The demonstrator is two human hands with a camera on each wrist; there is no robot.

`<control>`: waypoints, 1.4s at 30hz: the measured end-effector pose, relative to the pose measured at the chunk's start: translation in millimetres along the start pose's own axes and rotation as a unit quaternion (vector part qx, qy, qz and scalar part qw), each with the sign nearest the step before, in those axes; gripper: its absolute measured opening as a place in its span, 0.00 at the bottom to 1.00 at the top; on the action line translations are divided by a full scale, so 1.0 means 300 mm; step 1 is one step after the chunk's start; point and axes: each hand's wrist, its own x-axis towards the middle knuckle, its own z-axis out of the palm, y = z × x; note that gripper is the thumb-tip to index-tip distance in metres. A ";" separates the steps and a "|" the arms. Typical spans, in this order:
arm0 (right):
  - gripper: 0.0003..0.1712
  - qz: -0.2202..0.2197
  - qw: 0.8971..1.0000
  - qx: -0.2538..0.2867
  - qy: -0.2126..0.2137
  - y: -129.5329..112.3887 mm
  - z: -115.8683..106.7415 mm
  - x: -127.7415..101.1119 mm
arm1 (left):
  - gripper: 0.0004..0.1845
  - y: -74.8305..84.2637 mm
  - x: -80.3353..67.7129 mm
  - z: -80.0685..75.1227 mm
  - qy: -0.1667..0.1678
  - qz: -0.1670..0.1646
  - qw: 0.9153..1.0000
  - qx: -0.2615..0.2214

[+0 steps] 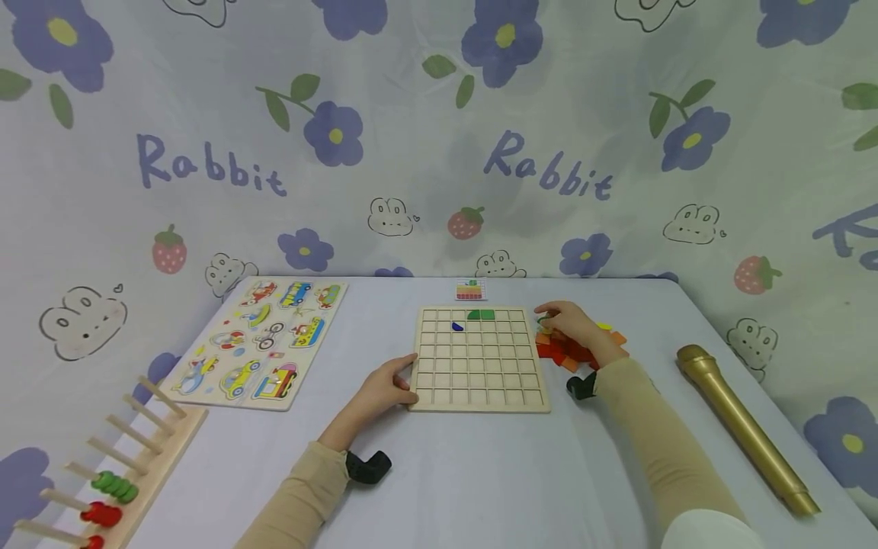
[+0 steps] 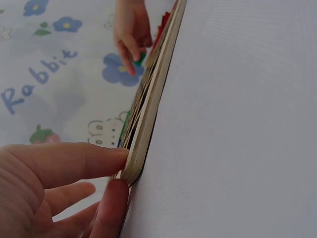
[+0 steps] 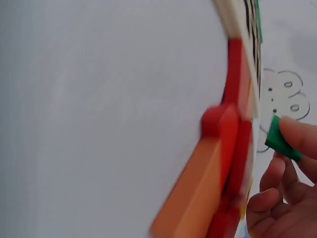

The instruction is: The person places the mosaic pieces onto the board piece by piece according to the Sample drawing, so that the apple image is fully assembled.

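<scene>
A square wooden grid board (image 1: 482, 366) lies on the table. My left hand (image 1: 380, 389) rests against its left side, thumb at the near corner and a finger farther up the edge; the left wrist view shows these fingertips touching the board edge (image 2: 153, 106). Two green pieces (image 1: 481, 314) sit in the board's far row, with a dark blue half-round piece (image 1: 457, 326) just below. Beyond the board's right edge, my right hand (image 1: 575, 324) pinches a small flat green block (image 3: 281, 140) above a pile of red and orange blocks (image 1: 565, 351). The green block's full outline is partly hidden by fingers.
A small pattern card (image 1: 470, 290) lies behind the board. To the left are a picture puzzle (image 1: 257, 343) and a wooden peg rack (image 1: 154, 457) with red and green rings. A gold microphone-shaped object (image 1: 748, 431) lies at the right. A patterned cloth hangs behind the table.
</scene>
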 end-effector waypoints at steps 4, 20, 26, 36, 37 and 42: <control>0.20 0.019 0.999 0.038 0.006 -0.041 0.034 0.025 | 0.41 -0.002 -0.002 0.000 0.002 0.005 1.000 -0.001; 0.20 0.011 0.996 0.090 -0.008 -0.177 0.190 0.069 | 0.41 -0.007 -0.002 0.013 -0.003 0.002 1.000 -0.004; 0.17 0.011 0.993 0.107 0.045 -0.189 0.214 0.082 | 0.42 -0.004 -0.004 0.008 0.000 0.000 1.000 -0.010; 0.10 -0.004 0.997 -0.015 0.069 -0.172 0.243 0.109 | 0.42 -0.002 -0.001 0.006 -0.003 -0.003 1.000 0.002; 0.10 -0.008 0.997 -0.021 0.070 -0.174 0.243 0.109 | 0.42 -0.002 0.000 0.005 -0.003 -0.002 1.000 0.004; 0.09 -0.029 0.995 -0.038 0.084 -0.182 0.247 0.111 | 0.42 -0.002 0.003 -0.002 0.001 -0.005 1.000 0.001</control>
